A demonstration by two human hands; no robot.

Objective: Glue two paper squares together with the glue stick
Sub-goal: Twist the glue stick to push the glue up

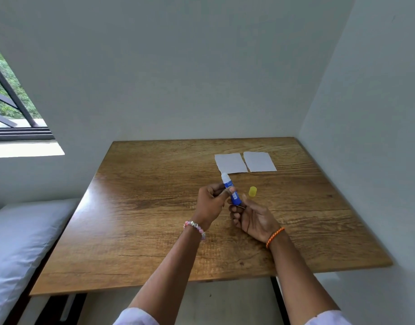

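Note:
Two white paper squares lie side by side on the far right part of the wooden table (154,231): the left square (230,163) and the right square (259,161). An uncapped blue glue stick (232,192) with a white tip is held tilted above the table, tip pointing up and away. My left hand (212,202) grips its middle between thumb and fingers. My right hand (251,215) holds its bottom end with thumb and fingertips. The yellow cap (252,191) stands on the table just right of the stick, touched by neither hand.
The table stands in a corner, with white walls behind it and to its right. A bed with a white pillow (16,242) lies to the left. A window (11,102) is at the upper left.

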